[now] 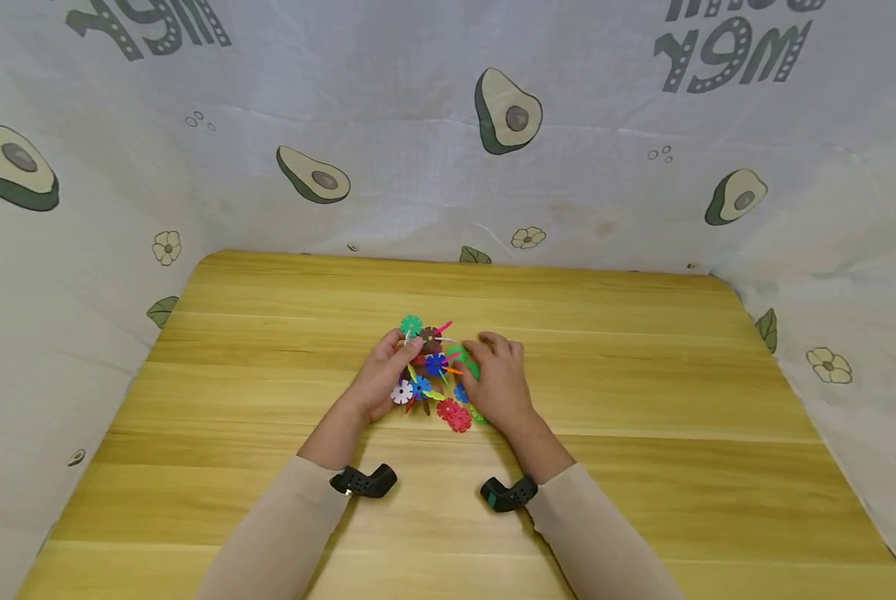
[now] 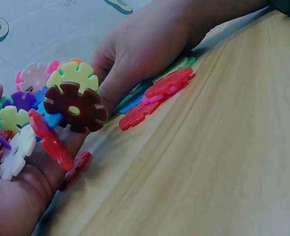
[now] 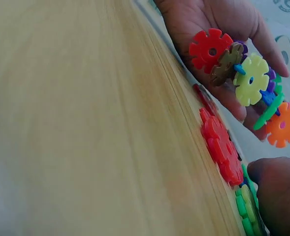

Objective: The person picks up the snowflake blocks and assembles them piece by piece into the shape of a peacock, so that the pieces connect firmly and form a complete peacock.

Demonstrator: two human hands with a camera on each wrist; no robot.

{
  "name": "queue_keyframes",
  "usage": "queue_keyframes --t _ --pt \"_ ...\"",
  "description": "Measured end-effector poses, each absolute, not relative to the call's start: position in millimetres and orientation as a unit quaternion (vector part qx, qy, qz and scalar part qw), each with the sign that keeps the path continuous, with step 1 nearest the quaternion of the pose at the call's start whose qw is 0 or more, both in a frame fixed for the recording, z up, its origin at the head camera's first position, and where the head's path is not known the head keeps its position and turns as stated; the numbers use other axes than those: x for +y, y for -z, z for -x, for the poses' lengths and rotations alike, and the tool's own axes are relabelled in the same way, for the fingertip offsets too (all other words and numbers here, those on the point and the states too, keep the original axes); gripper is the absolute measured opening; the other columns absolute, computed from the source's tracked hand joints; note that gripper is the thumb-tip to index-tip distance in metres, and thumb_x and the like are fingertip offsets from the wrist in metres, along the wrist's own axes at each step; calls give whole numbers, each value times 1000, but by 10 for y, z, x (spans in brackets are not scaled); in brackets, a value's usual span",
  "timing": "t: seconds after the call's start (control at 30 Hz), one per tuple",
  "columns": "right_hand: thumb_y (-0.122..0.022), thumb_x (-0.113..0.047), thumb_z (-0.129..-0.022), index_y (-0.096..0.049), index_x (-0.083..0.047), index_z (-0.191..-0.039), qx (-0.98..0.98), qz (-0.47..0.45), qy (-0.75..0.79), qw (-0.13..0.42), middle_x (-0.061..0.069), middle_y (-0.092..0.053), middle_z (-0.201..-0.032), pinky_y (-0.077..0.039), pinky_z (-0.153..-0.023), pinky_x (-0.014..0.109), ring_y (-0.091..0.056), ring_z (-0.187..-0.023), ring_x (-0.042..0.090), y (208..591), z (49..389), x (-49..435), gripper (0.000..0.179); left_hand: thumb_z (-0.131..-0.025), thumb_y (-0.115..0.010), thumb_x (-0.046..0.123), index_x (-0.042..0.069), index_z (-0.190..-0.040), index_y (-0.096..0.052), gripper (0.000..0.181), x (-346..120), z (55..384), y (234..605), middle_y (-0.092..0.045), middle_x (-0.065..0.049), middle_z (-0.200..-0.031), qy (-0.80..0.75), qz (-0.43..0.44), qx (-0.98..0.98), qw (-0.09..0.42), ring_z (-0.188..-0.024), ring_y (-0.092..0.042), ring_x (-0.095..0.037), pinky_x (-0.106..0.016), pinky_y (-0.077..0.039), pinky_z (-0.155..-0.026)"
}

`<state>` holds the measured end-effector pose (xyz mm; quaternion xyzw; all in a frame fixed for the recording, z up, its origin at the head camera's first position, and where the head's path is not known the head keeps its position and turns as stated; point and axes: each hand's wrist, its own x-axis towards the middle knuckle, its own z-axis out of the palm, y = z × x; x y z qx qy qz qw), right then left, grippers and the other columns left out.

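Observation:
A cluster of interlocked snowflake discs (image 1: 436, 364), in blue, brown, white, yellow, red and other colours, rests in my left hand (image 1: 378, 377). In the left wrist view its brown disc (image 2: 75, 108) faces the camera, with the palm below and the thumb at the frame's edge. My right hand (image 1: 498, 382) is just right of the cluster, fingers bent loosely over loose green discs (image 1: 463, 357) on the table. Its thumb is beside them in the right wrist view. Nearer the body lie overlapping red discs (image 1: 453, 414); the right palm partly covers a blue disc (image 1: 460, 392).
The wooden table (image 1: 643, 400) spreads out on both sides of the hands. Pale cloth (image 1: 417, 100) printed with avocados hangs behind it and at its sides. Black wrist cameras are strapped over both sleeves (image 1: 282, 525).

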<state>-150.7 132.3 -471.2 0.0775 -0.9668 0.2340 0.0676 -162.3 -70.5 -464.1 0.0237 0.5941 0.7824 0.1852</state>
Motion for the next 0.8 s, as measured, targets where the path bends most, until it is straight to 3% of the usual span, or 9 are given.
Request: queue_keyframes --t 0.17,0.37,0.5,0.63,0.8 --pt "-72 -25 -95 -70 -14 -128 -969 -63 -224 79 19 -55 -140 -40 -105 52 -44 -126 42 4723 1507 1303 35 -109 -50 27 6 -142 -46 40 -687 1612 4648 -69 -5 -117 -760 -50 620 189 -101 -69 -11 -27 -59 -91" --pt "-77 -16 -90 -70 -7 -119 -949 -47 -302 83 16 -65 -123 -44 -98 48 -50 -114 37 4712 1523 1286 31 -109 -49 25 3 -139 -46 37 -698 1611 4658 -72 3 -106 -755 -69 620 204 -97 -69 -11 -25 -59 -87" --pt "-76 -14 -91 -67 -5 -116 -916 -13 -394 70 14 -71 -109 -49 -87 37 -58 -102 30 4702 1551 1299 27 -108 -49 23 2 -138 -46 36 -718 1612 4654 -73 5 -101 -751 -85 617 221 -93 -70 -11 -25 -59 -84" --pt "-71 -10 -96 -65 -4 -114 -835 22 -546 68 12 -69 -104 -53 -80 22 -64 -92 18 4701 1582 1344 20 -108 -49 23 2 -137 -47 36 -739 1617 4669 -73 2 -106 -744 -108 609 252 -94 -72 -11 -26 -61 -84" --pt "-67 -4 -97 -64 3 -121 -732 -5 -679 46 -4 -66 -95 -54 -73 15 -62 -84 7 4710 1607 1414 25 -110 -45 25 4 -142 -44 38 -752 1613 4684 -70 -4 -113 -743 -142 578 307 -93 -73 -16 -30 -64 -80"
